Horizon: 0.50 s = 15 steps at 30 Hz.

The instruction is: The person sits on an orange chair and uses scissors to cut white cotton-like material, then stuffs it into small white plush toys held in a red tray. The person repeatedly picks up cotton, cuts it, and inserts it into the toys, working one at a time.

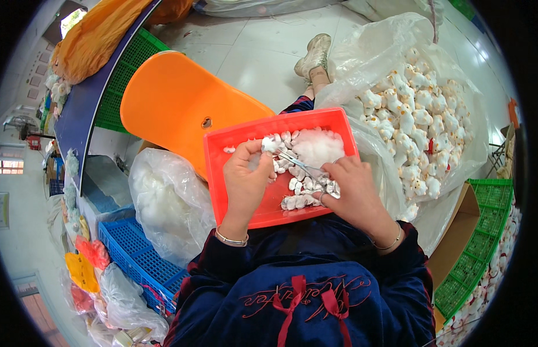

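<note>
A red plastic tray (257,220) rests on my lap. It holds a tuft of loose white stuffing (322,147) and several small white fabric pieces (300,200). Over its left part, my left hand (243,182) pinches a small white piece (270,144) between thumb and fingers. My right hand (354,188) is closed round the handles of scissor-like metal forceps (302,164). The forceps' tips reach the white piece in my left hand; whether they go inside it cannot be seen. My right fingers partly hide the handles.
To the right lies a large clear bag of white plush figures (416,130), beyond it a green crate (480,240) and cardboard (454,231). At left are an orange chair (179,110), a bag of stuffing (167,194) and a blue plastic basket (133,246).
</note>
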Tool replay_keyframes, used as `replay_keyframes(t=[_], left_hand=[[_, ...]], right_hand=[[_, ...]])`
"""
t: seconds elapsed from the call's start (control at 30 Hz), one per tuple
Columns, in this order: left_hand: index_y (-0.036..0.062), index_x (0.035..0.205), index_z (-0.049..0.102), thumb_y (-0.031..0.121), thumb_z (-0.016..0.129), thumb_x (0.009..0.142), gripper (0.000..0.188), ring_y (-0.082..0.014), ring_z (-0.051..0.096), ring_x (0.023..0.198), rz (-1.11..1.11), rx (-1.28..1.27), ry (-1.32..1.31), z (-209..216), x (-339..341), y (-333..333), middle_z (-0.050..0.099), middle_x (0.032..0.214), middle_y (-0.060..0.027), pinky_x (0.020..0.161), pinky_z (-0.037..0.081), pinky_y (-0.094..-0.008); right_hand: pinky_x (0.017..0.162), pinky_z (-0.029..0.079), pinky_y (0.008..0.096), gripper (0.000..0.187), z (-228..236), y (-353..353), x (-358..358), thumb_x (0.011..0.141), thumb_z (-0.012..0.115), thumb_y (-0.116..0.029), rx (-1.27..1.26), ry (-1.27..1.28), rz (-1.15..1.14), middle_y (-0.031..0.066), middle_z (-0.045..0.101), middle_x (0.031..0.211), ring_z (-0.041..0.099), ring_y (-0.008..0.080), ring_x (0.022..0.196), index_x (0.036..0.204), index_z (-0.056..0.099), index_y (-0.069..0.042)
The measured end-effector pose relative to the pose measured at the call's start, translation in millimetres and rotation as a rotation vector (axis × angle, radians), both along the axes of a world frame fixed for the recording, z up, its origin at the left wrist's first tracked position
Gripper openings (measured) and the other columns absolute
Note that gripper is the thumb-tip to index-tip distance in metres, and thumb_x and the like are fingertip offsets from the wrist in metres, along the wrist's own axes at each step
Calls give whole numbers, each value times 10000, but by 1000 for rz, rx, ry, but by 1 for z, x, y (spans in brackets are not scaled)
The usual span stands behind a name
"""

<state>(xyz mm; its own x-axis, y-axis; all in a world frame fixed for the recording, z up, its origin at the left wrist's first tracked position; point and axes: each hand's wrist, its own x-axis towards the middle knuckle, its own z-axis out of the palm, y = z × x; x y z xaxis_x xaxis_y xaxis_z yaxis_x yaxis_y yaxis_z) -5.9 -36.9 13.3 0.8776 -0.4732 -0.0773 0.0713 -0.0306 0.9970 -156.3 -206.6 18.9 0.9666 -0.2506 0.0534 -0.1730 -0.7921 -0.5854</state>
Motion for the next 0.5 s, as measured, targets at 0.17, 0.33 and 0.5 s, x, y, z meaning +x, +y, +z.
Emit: replay_keyframes(t=[0.17,0.33,0.5], left_hand=[[-21,1127,678,12,646,986,148,-43,608,686,17,84,-133,-7,0,0,692,850,-20,615,495,-195],[-21,1115,680,0,639,985,137,-41,600,682,34,55,-157,-9,2,1,690,861,-21,612,493,-200],[-30,1129,676,14,640,997,144,-44,584,668,49,47,-95,-6,-6,-6,676,852,-15,600,482,-203]], right_hand=[[921,394,443,494,17,-6,6,767,843,-342,-39,-42,1,80,634,1064,559,289,1111,1162,697,-85],[879,420,433,417,11,-5,5,787,827,-325,-27,1,48,84,659,978,605,289,1022,1119,727,-92],[735,482,432,332,6,-2,10,817,810,-297,265,65,129,123,683,798,667,309,776,1043,749,-61]])
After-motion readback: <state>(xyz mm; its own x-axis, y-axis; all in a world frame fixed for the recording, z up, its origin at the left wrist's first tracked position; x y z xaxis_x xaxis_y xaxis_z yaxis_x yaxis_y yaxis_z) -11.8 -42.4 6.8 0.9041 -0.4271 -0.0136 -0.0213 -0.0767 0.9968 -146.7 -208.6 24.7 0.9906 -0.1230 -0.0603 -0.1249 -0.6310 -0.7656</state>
